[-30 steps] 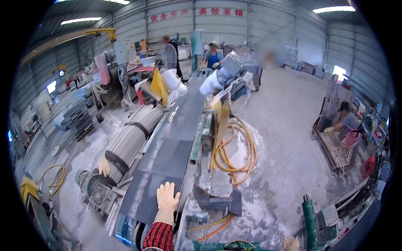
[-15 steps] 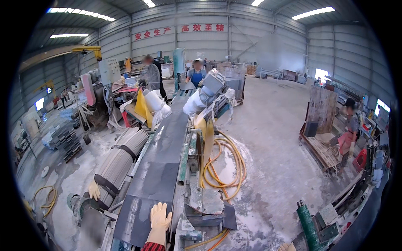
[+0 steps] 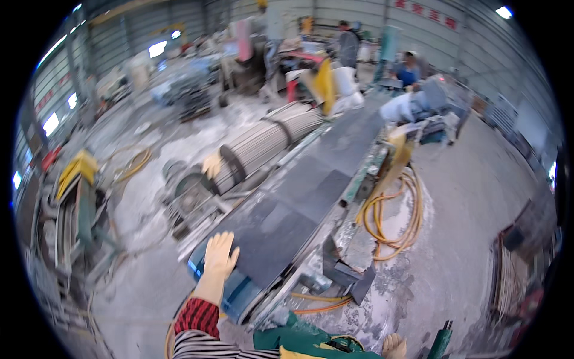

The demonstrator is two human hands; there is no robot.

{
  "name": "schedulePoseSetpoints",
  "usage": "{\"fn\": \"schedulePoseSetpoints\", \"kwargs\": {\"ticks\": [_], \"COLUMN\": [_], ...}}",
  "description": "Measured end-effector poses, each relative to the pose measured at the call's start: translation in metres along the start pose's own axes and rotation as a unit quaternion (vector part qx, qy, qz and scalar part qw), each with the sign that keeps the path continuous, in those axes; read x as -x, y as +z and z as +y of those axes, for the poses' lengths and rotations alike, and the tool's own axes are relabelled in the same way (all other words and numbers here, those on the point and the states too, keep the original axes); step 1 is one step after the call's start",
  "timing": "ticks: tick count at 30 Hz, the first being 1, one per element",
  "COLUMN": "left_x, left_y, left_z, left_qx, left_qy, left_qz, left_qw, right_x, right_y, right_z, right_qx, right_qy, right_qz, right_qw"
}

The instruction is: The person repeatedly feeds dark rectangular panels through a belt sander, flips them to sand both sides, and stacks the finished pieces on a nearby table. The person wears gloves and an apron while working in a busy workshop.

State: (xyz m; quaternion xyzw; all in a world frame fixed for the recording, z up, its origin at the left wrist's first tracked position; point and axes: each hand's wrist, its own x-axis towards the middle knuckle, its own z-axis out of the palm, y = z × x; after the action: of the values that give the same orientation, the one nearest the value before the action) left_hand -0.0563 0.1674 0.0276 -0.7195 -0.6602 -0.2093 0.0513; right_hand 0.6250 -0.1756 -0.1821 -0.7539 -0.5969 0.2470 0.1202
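My left hand (image 3: pixel 220 258), in a pale glove with a red-and-black cuff, lies flat with fingers stretched at the near left corner of a dark grey stone slab (image 3: pixel 266 236). More dark slabs (image 3: pixel 320 185) lie in line behind it along a long conveyor. Below my hand, the conveyor's near end (image 3: pixel 242 296) looks blue and shiny. My right hand (image 3: pixel 394 346), gloved too, hangs low at the bottom edge, partly cut off. Its fingers look loosely extended, with nothing visible in them. A green post (image 3: pixel 441 341) stands to its right.
A strapped bundle of grey strips (image 3: pixel 269 140) with a loose glove (image 3: pixel 211 164) lies left of the conveyor. Yellow hoses (image 3: pixel 391 224) coil on the floor to the right. Two people (image 3: pixel 348 46) work near the far end, beside machines and a yellow guard (image 3: pixel 324 87).
My view has swung left and tilted, blurring the picture. My left hand has shifted from the near slab's right side to its near left corner. My right hand stays low at the bottom edge.
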Motion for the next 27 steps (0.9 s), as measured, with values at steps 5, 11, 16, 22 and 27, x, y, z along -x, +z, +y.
{"fn": "schedulePoseSetpoints", "kwargs": {"ticks": [5,11,16,22,27], "left_x": [-0.005,-0.035,-0.067,-0.046,-0.017], "left_y": [-0.016,0.018,0.021,0.013,-0.018], "left_z": [-0.038,-0.056,-0.03,-0.06,-0.075], "left_qx": [-0.074,-0.094,-0.105,-0.122,-0.141], "left_qy": [-0.11,-0.094,-0.129,-0.06,-0.024], "left_qz": [-0.033,-0.07,-0.131,-0.103,-0.11], "left_qw": [0.991,0.989,0.977,0.985,0.984], "right_x": [-0.012,-0.02,-0.018,-0.031,-0.066], "right_y": [-0.022,-0.048,-0.049,-0.045,-0.039], "right_z": [-0.02,-0.067,-0.078,-0.09,-0.113], "right_qx": [-0.574,-0.607,-0.617,-0.63,-0.648], "right_qy": [0.23,0.308,0.314,0.313,0.301], "right_qz": [-0.012,0.035,0.055,0.057,0.039], "right_qw": [0.786,0.731,0.72,0.709,0.699]}}
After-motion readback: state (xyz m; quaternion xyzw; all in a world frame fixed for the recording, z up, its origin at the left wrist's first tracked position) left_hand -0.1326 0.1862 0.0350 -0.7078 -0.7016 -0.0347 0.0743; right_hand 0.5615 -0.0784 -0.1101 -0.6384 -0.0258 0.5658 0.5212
